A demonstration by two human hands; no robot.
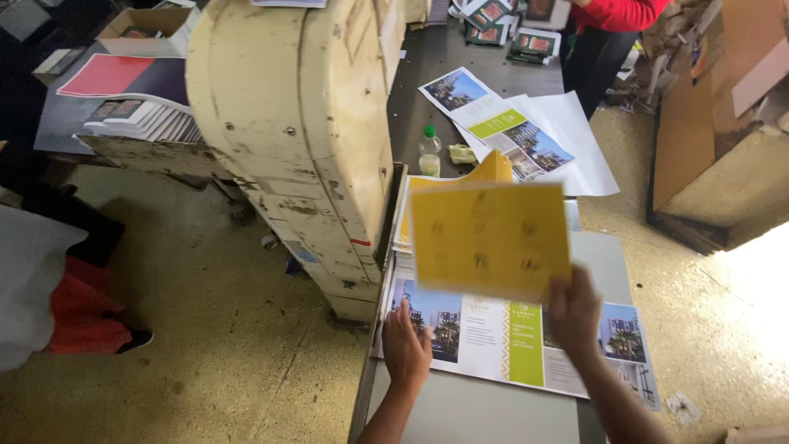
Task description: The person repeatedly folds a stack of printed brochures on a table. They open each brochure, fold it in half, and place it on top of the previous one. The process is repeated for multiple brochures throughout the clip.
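Note:
My right hand point(575, 316) grips the lower right corner of a yellow printed sheet point(489, 238) and holds it lifted above the table. My left hand point(406, 344) rests flat on the left part of a printed sheet with building photos and a green stripe point(526, 345), which lies on the grey table point(477, 411). Behind the lifted sheet lies a stack of yellow sheets point(493, 168), partly hidden by it.
A large worn cream machine point(304, 123) stands left of the table. Further back lie more printed sheets point(501, 123), a small green-capped bottle point(429, 152) and booklets. A person in a red top point(612, 25) stands at the far end. Cardboard point(715, 99) leans at the right.

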